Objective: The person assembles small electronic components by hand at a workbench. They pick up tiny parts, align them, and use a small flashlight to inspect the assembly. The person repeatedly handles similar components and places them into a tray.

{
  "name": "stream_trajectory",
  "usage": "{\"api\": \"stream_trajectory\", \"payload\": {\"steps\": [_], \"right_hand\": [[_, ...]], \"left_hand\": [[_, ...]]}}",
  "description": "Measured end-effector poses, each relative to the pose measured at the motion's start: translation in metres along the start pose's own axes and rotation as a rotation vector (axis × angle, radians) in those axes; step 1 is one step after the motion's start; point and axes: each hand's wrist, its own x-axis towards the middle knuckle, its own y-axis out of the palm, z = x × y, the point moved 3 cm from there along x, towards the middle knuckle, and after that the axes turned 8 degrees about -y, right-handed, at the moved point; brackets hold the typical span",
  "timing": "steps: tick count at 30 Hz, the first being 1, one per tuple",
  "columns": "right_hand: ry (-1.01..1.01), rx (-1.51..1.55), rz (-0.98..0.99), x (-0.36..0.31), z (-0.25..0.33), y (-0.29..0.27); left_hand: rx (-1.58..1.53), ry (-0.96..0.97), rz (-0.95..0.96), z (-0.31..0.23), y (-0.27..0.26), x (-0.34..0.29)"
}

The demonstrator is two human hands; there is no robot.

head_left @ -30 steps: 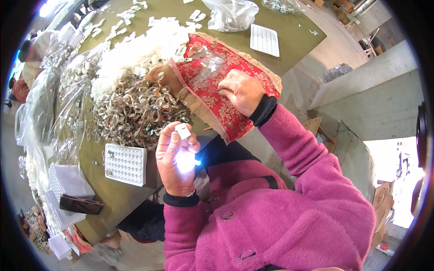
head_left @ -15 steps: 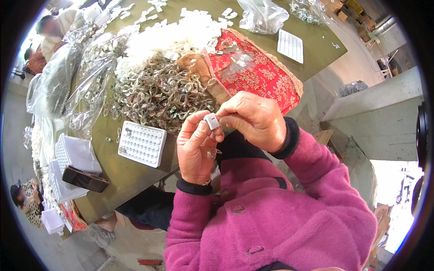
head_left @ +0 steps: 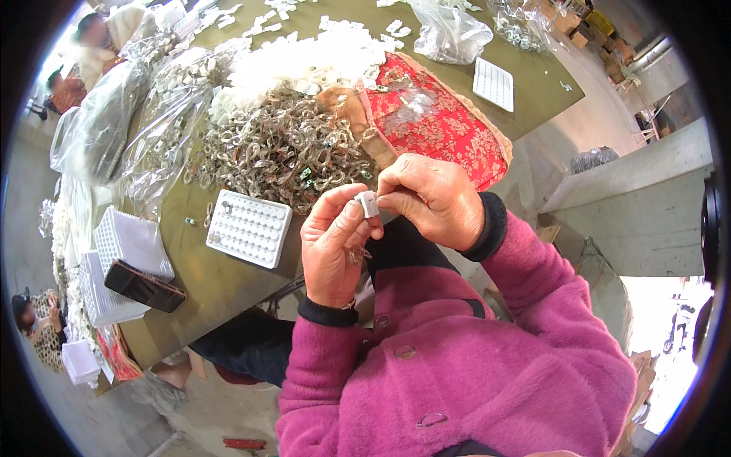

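while left fingers [head_left: 344, 222] pinch a boxy white plastic piece [head_left: 368, 203], right fingers [head_left: 406, 204] meet beside it, contents unclear.

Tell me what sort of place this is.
Probably a small assembly workshop: a heap of what look like coiled leads and a pile of small white pieces lie on the olive-green table, near a white tray patterned with rows of round cells.
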Motion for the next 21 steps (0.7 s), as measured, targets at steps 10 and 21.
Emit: {"api": "stream_trajectory", "payload": {"steps": [10,21], "right_hand": [[-0.067,-0.059,0.051,0.004,0.016,0.004],[-0.215,-0.273,0.256,0.01,0.033,0.002]], "left_hand": [[-0.07,-0.057,0.045,-0.007,0.001,-0.011],[0.213,0.028,0.066,-0.016,0.005,-0.026]]}}
